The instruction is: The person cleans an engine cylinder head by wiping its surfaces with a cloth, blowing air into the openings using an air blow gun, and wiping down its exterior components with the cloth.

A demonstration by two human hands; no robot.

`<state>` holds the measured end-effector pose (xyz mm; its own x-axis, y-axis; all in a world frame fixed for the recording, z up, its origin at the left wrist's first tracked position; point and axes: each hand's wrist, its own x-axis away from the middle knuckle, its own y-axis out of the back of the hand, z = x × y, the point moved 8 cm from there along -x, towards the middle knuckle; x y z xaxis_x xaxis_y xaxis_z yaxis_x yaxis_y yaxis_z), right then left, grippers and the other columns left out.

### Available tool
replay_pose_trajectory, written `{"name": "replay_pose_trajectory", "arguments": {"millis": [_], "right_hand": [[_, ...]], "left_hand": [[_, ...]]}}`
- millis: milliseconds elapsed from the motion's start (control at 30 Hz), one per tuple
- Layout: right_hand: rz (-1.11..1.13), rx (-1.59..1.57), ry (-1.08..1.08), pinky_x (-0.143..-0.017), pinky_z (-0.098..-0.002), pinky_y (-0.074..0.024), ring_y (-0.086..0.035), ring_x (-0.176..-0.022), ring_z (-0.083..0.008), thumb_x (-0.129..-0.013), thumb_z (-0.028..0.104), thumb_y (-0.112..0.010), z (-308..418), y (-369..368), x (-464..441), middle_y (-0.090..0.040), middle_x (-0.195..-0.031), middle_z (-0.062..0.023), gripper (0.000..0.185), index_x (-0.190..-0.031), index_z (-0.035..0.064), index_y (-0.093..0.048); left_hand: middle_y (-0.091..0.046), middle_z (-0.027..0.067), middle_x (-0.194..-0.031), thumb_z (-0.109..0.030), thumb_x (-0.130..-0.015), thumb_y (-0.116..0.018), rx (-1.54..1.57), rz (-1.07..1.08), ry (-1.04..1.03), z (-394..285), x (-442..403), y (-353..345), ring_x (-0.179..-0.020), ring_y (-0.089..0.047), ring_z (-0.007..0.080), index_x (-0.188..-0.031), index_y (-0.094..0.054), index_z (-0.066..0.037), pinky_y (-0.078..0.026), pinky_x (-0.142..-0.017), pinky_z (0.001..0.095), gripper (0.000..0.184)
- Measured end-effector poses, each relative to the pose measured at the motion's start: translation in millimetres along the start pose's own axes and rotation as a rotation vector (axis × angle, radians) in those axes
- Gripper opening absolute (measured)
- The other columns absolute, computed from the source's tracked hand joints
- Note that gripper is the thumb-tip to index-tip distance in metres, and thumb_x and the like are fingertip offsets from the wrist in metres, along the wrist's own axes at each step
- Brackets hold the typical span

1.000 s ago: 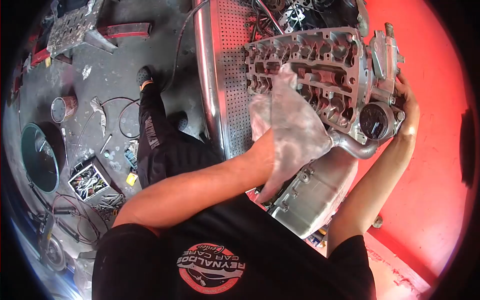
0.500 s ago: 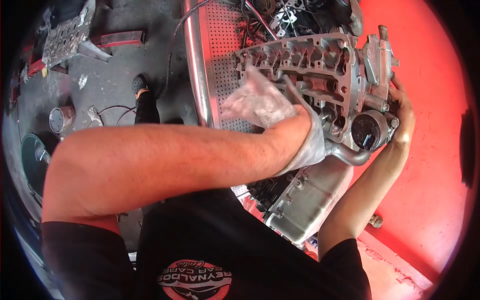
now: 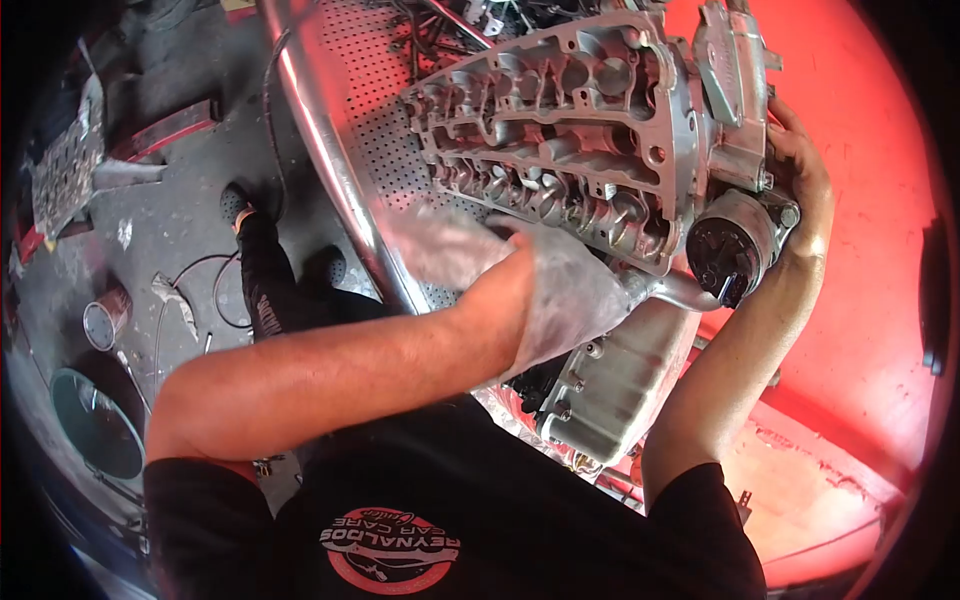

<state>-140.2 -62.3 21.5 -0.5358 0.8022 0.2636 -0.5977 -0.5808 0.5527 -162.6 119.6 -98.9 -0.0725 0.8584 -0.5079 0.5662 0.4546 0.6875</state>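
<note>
A grey metal cylinder head [image 3: 560, 140] lies at an angle on a perforated metal surface. My left hand [image 3: 512, 262], mostly hidden by a pale, dirty rag [image 3: 575, 290], is closed on it below the head's lower edge. Part of the rag trails left in a motion blur. My right hand [image 3: 803, 165] wraps around the outer side of the housing [image 3: 735, 90] at the head's right end, some fingertips out of sight behind it. A round part with a black face [image 3: 725, 250] sits beside my right wrist. Under it runs a curved metal pipe [image 3: 690, 290].
A ribbed metal cover [image 3: 620, 385] lies below the head, near my torso. A shiny tube [image 3: 345, 180] edges the perforated surface [image 3: 365, 90]. To the right is a red panel [image 3: 860, 300]. On the floor at left stand a bucket [image 3: 95, 425] and a can [image 3: 105, 318].
My view has shifted, so the cylinder head appears further left and higher. The hand with the rag has moved left and down, off the head's face. My right hand keeps its hold.
</note>
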Motion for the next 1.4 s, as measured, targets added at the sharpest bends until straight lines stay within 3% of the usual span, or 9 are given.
{"name": "replay_pose_trajectory", "arguments": {"millis": [333, 467, 667, 867, 1033, 1133, 1267, 1333, 1400], "right_hand": [[0.024, 0.021, 0.055, -0.084, -0.0388, -0.0555, -0.068, -0.092, -0.0286, -0.085, 0.019, -0.053, -1, 1, 1, -0.066, -0.105, -0.0195, 0.064, -0.141, -0.0078, -0.034], [0.076, 0.021, 0.041, -0.083, -0.0403, -0.0566, -0.068, -0.091, -0.0296, -0.085, 0.02, -0.052, 0, -7, 1, -0.066, -0.105, -0.0201, 0.066, -0.142, -0.0073, -0.032], [0.077, 0.017, 0.027, -0.08, -0.0394, -0.0583, -0.069, -0.09, -0.0287, -0.086, 0.019, -0.053, 2, -9, 6, -0.066, -0.108, -0.0197, 0.064, -0.142, -0.0054, -0.034], [0.07, 0.049, 0.028, -0.081, -0.0386, -0.058, -0.069, -0.091, -0.0273, -0.085, 0.018, -0.054, 2, -9, 5, -0.066, -0.108, -0.0196, 0.064, -0.142, -0.0041, -0.036], [0.043, 0.025, 0.037, -0.079, -0.0379, -0.0578, -0.069, -0.089, -0.0262, -0.086, 0.018, -0.053, 8, -18, 17, -0.066, -0.107, -0.0191, 0.063, -0.142, -0.0043, -0.035], [0.108, 0.03, 0.028, -0.078, -0.0369, -0.0578, -0.069, -0.087, -0.0254, -0.085, 0.019, -0.052, 9, -19, 15, -0.067, -0.104, -0.0182, 0.065, -0.143, -0.0045, -0.034], [-0.017, 0.036, 0.012, -0.072, -0.0351, -0.056, -0.068, -0.081, -0.0241, -0.081, 0.026, -0.056, 8, -14, 19, -0.067, -0.092, -0.0147, 0.048, -0.119, -0.0027, -0.057], [0.045, 0.04, 0.019, -0.073, -0.0347, -0.0546, -0.066, -0.08, -0.0232, -0.081, 0.027, -0.056, 5, -11, 13, -0.067, -0.09, -0.0145, 0.042, -0.11, -0.0026, -0.063], [0.072, 0.04, -0.003, -0.073, -0.0346, -0.0534, -0.064, -0.077, -0.0223, -0.081, 0.027, -0.054, 3, -10, 8, -0.067, -0.088, -0.0149, 0.036, -0.099, -0.0018, -0.066]], "left_hand": [[-0.066, 0.014, -0.083, -0.02, -0.075, -0.065, -0.027, 0.077, -0.13, -9, 47, 30, -0.076, -0.066, 0.0331, -0.096, -0.066, -0.004, -0.055, -0.065, 0.0448, 0.026], [-0.057, 0.0076, -0.091, -0.019, -0.076, -0.064, 0.644, -0.187, 0.451, 58, 94, 7, -0.083, -0.057, 0.0254, -0.082, -0.059, -0.007, -0.049, -0.084, 0.0349, 0.014], [-0.06, 0.0077, -0.076, -0.017, -0.076, -0.065, 0.509, 0.0, 0.89, 31, 63, 0, -0.073, -0.059, 0.0245, -0.072, -0.06, -0.009, -0.05, -0.068, 0.0367, 0.011], [-0.055, 0.0105, -0.063, -0.017, -0.075, -0.065, 0.64, -0.338, 0.5, 24, 27, -10, -0.061, -0.057, 0.0233, -0.071, -0.059, -0.01, -0.046, -0.06, 0.0383, 0.01], [-0.057, 0.0088, -0.065, -0.016, -0.078, -0.065, 1.171, -0.044, 0.29, 31, 22, -71, -0.062, -0.058, 0.0236, -0.087, -0.063, -0.008, -0.047, -0.06, 0.0344, 0.012], [-0.062, 0.008, -0.06, -0.022, -0.065, -0.067, 0.5, -0.331, -0.066, 3, 13, -17, -0.054, -0.06, 0.0232, -0.066, -0.071, -0.012, -0.045, -0.046, 0.0382, 0.011], [-0.062, 0.0124, -0.084, -0.024, -0.077, -0.062, 0.31, 0.5, 0.36, -5, 13, -19, -0.078, -0.063, 0.027, -0.093, -0.064, -0.007, -0.05, -0.065, 0.0423, 0.023], [-0.062, 0.0095, -0.069, -0.022, -0.073, -0.064, 0.392, -0.447, 0.456, -2, 34, -10, -0.056, -0.06, 0.0268, -0.073, -0.065, -0.009, -0.047, -0.048, 0.0456, 0.012], [-0.06, 0.0085, -0.073, -0.021, -0.077, -0.063, 0.402, -0.344, 0.373, -7, 40, -10, -0.061, -0.061, 0.0276, -0.08, -0.062, -0.01, -0.049, -0.051, 0.0417, 0.011]]}}
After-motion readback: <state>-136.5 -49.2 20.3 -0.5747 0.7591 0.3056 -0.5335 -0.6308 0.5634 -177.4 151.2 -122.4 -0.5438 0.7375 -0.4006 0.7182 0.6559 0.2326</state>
